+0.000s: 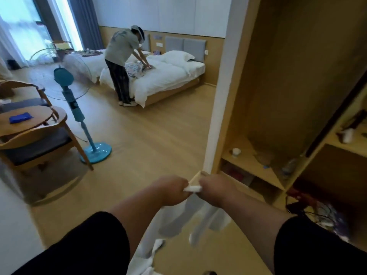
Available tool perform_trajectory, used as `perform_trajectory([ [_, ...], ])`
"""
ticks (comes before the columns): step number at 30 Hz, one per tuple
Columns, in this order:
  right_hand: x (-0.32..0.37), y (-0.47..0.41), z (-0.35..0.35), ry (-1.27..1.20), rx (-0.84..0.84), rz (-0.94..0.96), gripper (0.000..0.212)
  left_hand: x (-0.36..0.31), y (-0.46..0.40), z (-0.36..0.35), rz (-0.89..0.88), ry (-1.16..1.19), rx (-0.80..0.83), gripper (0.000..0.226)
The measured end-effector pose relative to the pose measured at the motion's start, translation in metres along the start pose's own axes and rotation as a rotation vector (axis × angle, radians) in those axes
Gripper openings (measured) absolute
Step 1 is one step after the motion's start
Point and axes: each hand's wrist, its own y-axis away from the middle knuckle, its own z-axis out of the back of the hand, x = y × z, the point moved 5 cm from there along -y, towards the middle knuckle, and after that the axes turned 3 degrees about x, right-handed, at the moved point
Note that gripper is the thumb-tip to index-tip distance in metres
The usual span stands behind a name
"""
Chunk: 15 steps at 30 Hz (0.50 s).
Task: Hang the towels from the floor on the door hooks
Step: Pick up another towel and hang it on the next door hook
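Note:
A white towel (195,219) hangs from both my hands above the wooden floor. My left hand (172,190) and my right hand (215,188) are close together, each shut on the towel's top edge, a short strip of which (192,188) shows between them. More white cloth (145,257) trails down to the floor near the bottom of the view; whether it is the same towel I cannot tell. No door hooks are in view.
An open wooden wardrobe (256,159) with shelves stands to the right. A blue standing fan (79,108), a round table (35,120) and chairs are on the left. Farther back a person (121,64) bends over a white bed (164,78).

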Motion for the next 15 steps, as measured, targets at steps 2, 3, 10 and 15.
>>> perform_trajectory([
  [2,-0.034,0.028,0.001,-0.031,-0.006,-0.084,0.031,-0.035,-0.019,-0.003,-0.07,-0.028,0.018,0.044],
  [3,-0.052,0.043,0.002,-0.044,-0.005,-0.13,0.031,-0.054,-0.028,-0.004,-0.106,-0.022,0.028,0.043],
  [10,-0.166,0.161,0.001,-0.13,0.003,-0.477,0.028,-0.193,-0.075,-0.006,-0.372,-0.061,0.068,0.047],
  [15,-0.248,0.268,-0.01,-0.184,-0.02,-0.699,0.048,-0.328,-0.087,-0.018,-0.566,-0.193,0.148,0.056],
])
